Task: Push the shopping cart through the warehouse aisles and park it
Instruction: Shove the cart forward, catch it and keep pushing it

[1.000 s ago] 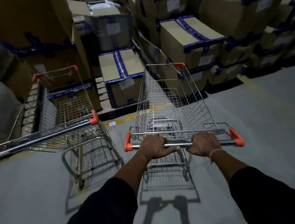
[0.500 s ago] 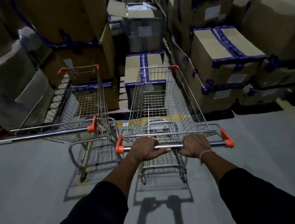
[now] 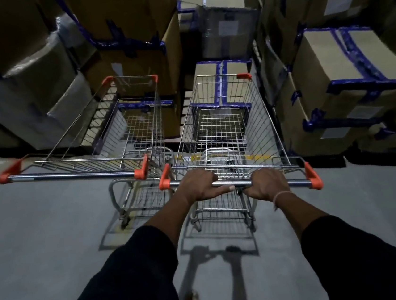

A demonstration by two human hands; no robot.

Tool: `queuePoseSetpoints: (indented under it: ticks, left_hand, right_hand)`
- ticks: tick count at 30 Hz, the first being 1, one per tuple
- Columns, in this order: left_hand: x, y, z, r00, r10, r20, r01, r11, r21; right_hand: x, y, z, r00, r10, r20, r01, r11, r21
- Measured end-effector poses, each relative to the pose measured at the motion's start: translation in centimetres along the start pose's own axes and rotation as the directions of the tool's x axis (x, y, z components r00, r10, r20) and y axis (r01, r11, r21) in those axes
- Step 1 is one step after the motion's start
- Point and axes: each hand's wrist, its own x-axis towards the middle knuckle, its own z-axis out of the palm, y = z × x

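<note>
An empty wire shopping cart (image 3: pixel 226 127) with orange corner caps stands in front of me on the grey floor. My left hand (image 3: pixel 199 185) grips its metal handle bar (image 3: pixel 297 183) left of the middle, thumb lying along the bar. My right hand (image 3: pixel 266 184) grips the same bar to the right, a thin band on the wrist. The cart's nose reaches the low taped box (image 3: pixel 222 69) at the stack ahead.
A second empty cart (image 3: pixel 125 123) stands close on the left, its handle (image 3: pixel 71 175) nearly touching mine. Stacked cardboard boxes with blue tape rise ahead, on the left (image 3: pixel 127 34) and on the right (image 3: pixel 332 80). A yellow floor line (image 3: pixel 259 157) runs under the cart.
The cart has rolled forward toward the boxes and drawn level beside the second cart. Both hands have kept their hold on the handle bar.
</note>
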Motion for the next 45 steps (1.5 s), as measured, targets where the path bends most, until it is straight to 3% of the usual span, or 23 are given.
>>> queuePoseSetpoints:
  ticks: [20, 33, 45]
  left_hand:
    - [2.2, -4.9, -1.1, 0.997, -0.005, 0.076, 0.004, 1.0, 0.01]
    - [1.0, -5.7, -0.5, 0.999, 0.027, 0.026, -0.027, 1.0, -0.005]
    - [1.0, -5.2, -0.9, 0.997, 0.054, 0.049, -0.057, 0.997, 0.047]
  right_hand:
    - [4.1, -2.6, -1.6, 1.0, -0.014, 0.004, 0.014, 1.0, -0.021]
    - [3.1, -4.0, -2.4, 1.0, -0.01, 0.024, 0.01, 0.999, -0.03]
    - [1.2, -4.4, -2.4, 0.992, 0.104, -0.067, -0.096, 0.989, 0.11]
